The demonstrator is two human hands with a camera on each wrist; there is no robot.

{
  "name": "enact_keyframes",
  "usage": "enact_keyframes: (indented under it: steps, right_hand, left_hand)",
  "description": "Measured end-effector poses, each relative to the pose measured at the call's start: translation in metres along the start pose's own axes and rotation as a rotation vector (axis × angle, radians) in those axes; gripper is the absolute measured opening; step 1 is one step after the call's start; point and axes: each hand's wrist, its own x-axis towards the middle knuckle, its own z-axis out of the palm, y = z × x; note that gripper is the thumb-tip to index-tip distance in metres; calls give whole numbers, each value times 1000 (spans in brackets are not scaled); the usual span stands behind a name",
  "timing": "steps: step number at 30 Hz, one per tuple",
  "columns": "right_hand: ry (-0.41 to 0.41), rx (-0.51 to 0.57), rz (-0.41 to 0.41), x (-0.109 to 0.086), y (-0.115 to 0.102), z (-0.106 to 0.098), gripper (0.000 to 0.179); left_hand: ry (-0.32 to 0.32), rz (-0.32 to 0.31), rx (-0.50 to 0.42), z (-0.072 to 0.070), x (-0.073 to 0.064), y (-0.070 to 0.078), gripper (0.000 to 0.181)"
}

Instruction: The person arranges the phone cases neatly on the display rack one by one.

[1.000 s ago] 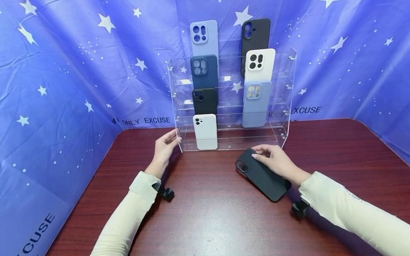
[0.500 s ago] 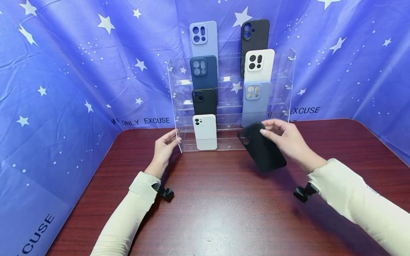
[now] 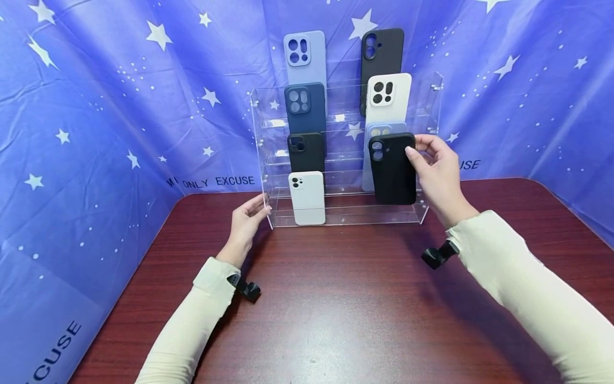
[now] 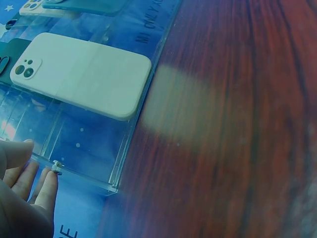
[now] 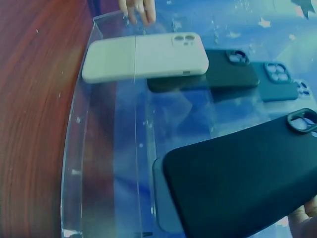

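Observation:
My right hand pinches a black phone case by its upper right edge, thumb in front. Nearly upright, the case faces me over the lower right of the clear acrylic display rack, overlapping a light blue phone case. In the right wrist view the black phone case is large in front of the tiers, with only a bit of the hand showing. My left hand holds the rack's left side panel near its foot. The left wrist view shows its fingers right at that edge.
In the rack's left column stand a light blue case, a navy case, a black case and a white case. Another black case and a white case stand upper right. Starry curtains surround the wooden table.
My right hand has lifted the black phone case off the tabletop, turned it upright and carried it up and forward to the rack's lower right. My left hand has stayed put.

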Motion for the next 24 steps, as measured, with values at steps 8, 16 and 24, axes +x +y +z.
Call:
enact_keyframes:
  steps: [8, 16, 24]
  right_hand:
    - [55, -37, -23, 1, 21, 10, 18]
    - [70, -101, -51, -13, 38, 13, 22]
    - [137, -300, -1, -20, 68, 7, 25]
  left_hand:
    - [7, 1, 11, 0, 0, 0, 42]
    - [-2, -6, 3, 0, 2, -2, 41]
    - [-4, -6, 15, -1, 2, -2, 41]
